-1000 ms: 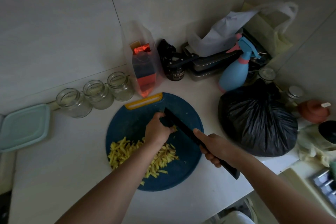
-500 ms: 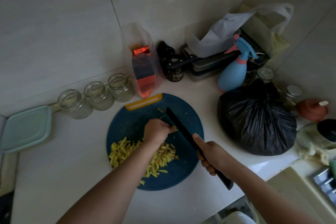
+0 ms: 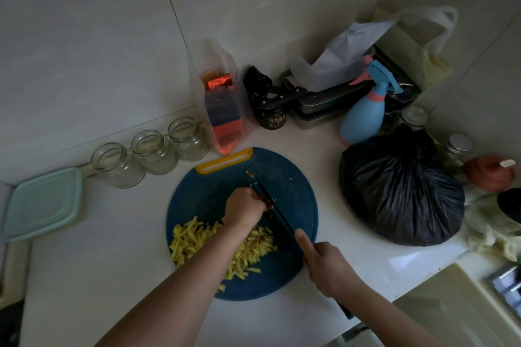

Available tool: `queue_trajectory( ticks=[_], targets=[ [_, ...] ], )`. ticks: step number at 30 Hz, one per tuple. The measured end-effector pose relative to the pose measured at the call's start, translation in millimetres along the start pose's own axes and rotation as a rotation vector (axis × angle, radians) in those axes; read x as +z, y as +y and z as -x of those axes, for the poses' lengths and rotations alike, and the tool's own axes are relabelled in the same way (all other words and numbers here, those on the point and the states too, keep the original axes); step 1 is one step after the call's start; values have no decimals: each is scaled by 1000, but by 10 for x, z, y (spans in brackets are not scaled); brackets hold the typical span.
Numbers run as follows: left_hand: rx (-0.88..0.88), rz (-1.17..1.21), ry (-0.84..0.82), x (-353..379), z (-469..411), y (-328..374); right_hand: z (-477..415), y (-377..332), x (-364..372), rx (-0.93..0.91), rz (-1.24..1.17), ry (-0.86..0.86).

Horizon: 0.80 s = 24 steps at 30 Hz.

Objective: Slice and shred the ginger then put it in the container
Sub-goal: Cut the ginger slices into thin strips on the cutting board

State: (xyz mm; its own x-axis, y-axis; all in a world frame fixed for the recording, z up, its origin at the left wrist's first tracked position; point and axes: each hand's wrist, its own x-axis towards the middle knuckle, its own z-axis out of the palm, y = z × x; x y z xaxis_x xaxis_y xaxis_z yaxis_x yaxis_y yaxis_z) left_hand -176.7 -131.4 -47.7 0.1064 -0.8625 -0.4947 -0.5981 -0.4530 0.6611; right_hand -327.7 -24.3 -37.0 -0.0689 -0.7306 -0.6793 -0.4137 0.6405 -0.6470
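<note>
A round dark blue cutting board [image 3: 298,194] with a yellow handle slot lies on the white counter. A heap of yellow ginger strips [image 3: 194,239] covers its near left part. My left hand [image 3: 245,207] sits curled at the board's middle, fingertips against the blade, holding down a small piece of ginger that is mostly hidden. My right hand [image 3: 327,267] grips the handle of a black knife [image 3: 275,211], forefinger stretched along the spine, blade edge down on the board. Three empty glass jars [image 3: 153,149] stand in a row at the back left.
A pale green lidded box [image 3: 42,203] lies at the far left. Behind the board stand a clear bag with red packets [image 3: 222,110], a black jar [image 3: 272,110], metal tins and a blue spray bottle [image 3: 363,118]. A tied black bag [image 3: 400,191] sits right of the board.
The knife has turned from flat-tilted to edge-down against my left fingertips. My right hand has moved slightly nearer and down. A few ginger bits lie beyond the blade.
</note>
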Motion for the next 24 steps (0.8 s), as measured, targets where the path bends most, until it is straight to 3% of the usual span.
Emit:
queue_trajectory(
  ticks=[7, 12, 20, 24],
  targets=[
    [-7, -8, 24, 10, -31, -53, -41, 6, -42, -123, 309, 48],
    [0, 6, 32, 33, -44, -79, -77, -63, -130, -115, 435, -30],
    [-11, -1, 11, 16, -57, -62, -256, -212, -112, -64, 392, -72],
    [-18, 82, -8, -31, -35, -49, -344, -220, -150, 81, 163, -127]
  ],
)
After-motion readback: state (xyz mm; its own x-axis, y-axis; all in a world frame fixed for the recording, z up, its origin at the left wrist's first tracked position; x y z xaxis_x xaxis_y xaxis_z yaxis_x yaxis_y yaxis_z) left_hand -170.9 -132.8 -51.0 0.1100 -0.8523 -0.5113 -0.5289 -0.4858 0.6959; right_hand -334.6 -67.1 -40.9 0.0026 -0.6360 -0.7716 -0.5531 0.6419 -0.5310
